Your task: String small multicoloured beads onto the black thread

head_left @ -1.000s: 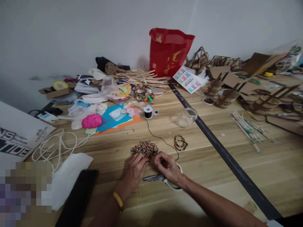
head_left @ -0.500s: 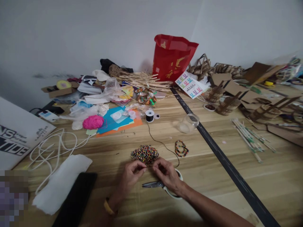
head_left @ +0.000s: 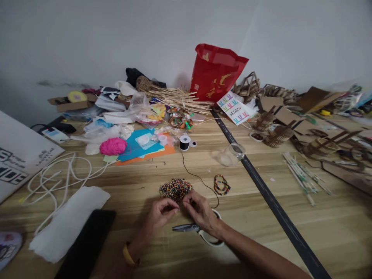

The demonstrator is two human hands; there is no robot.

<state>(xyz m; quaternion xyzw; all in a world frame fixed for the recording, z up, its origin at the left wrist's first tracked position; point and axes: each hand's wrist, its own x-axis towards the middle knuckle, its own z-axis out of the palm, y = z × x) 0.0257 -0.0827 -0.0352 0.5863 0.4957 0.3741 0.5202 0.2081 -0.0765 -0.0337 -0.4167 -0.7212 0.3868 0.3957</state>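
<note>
My left hand (head_left: 161, 214) is closed in a pinch; whatever sits between thumb and forefinger is too small to make out. Just to its right, my right hand (head_left: 202, 213) also pinches, its fingertips apart from the left ones. A thin black cord (head_left: 200, 178) runs from the spool (head_left: 185, 143) and curves in behind the right hand. Directly beyond my fingertips lies a heap of small multicoloured beads (head_left: 176, 188). Scissors (head_left: 186, 228) with pale handles lie partly under my right hand, blades pointing left. Two beaded bracelets (head_left: 222, 185) rest to the right of the heap.
A clear glass jar (head_left: 234, 154) stands beside the dark strip (head_left: 273, 198) across the table. At left lie a black phone-like slab (head_left: 87, 244), white padding (head_left: 71, 223) and white cord (head_left: 68, 174). Behind are pink yarn (head_left: 113, 146), a red bag (head_left: 217, 73) and small woven baskets (head_left: 278, 135).
The view has shifted slightly. Both hands stay pinched over the same spot by the beads, with a slightly wider gap between their fingertips.
</note>
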